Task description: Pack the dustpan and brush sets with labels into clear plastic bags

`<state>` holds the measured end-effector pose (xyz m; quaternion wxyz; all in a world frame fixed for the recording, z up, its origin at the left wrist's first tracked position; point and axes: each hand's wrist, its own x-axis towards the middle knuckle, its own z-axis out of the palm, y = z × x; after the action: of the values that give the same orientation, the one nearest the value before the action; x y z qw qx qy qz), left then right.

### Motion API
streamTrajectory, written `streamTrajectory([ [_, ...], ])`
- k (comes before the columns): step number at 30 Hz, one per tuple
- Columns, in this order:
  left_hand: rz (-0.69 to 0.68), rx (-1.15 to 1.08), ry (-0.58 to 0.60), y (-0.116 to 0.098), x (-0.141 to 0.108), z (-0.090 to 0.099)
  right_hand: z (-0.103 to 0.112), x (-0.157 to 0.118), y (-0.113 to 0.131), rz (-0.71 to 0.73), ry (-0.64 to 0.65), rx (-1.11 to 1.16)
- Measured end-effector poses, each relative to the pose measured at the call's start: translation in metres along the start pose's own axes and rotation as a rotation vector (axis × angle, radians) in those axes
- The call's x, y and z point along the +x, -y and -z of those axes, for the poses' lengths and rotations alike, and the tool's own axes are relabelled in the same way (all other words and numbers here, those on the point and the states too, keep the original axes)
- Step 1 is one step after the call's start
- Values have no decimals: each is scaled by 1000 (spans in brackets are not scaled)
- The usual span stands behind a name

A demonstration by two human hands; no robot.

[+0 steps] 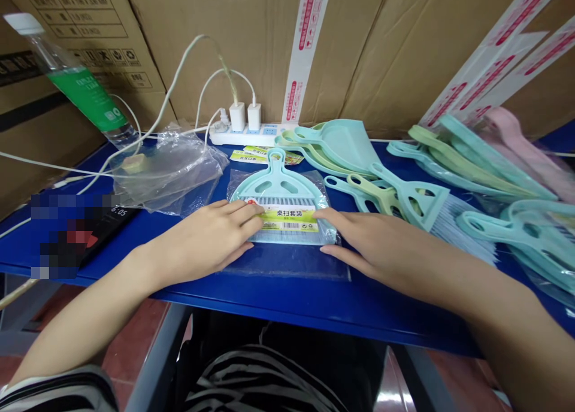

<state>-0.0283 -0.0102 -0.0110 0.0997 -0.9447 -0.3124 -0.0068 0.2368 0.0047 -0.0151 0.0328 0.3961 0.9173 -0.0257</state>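
A light-blue mini dustpan and brush set [277, 187] lies flat in a clear plastic bag, its handle pointing away from me. Across the brush bristles sits a yellow-green and white label card [290, 215]. My left hand [211, 238] holds the set's left side, fingertips on the card's left end and thumb near the lower edge. On the other side my right hand [372, 244] holds the right edge, a fingertip on the card's right end and the thumb lower down. The bag's loose bottom spreads over the blue table [278, 298] below the set.
Loose dustpans [348, 142] and brushes [413, 196] lie right of centre. Bagged sets [476, 160] pile up farther right. Behind are label cards [256, 155] and a power strip [247, 138] with cables. Clear bags [175, 172], a bottle [87, 97] and a phone [108, 226] are left.
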Motion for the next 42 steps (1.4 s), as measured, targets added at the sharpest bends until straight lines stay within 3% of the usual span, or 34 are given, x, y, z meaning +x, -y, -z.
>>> streamTrajectory([
  [5, -17, 5, -39, 2, 2, -1, 1, 1, 0, -1, 28, 9],
  [14, -2, -11, 4, 2, 4, 3, 10, 1, -2, -9, 28, 149],
  [32, 27, -48, 20, 4, 3, 5, 6, 2, 1, -19, -30, 140],
  [42, -15, -109, 26, 4, 2, 5, 8, -2, -9, 208, -169, 78],
])
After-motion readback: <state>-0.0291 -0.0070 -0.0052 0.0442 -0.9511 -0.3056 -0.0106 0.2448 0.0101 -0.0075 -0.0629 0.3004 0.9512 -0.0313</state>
